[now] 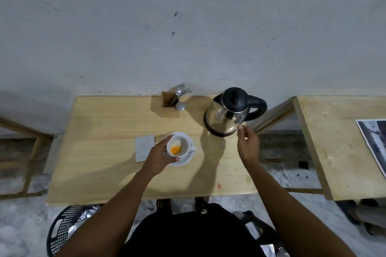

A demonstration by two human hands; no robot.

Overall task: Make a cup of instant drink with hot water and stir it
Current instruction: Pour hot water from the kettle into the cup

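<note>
A white cup (183, 148) with orange powder at its bottom stands on a white saucer (183, 161) near the middle of the wooden table (104, 162). My left hand (159, 157) grips the cup's left rim and side. A steel kettle (227, 115) with a black lid and handle stands at the back right. My right hand (247, 144) hovers just in front of the kettle's base, fingers loosely curled, holding nothing that I can see. A wooden holder (170, 105) with spoons and a fork stands at the back centre.
A white sachet or paper (144, 150) lies flat left of the saucer. A second wooden table (338, 152) stands to the right with a printed sheet (373, 142) on it. A black perforated basket (66, 227) sits on the floor at the lower left. A wall is behind.
</note>
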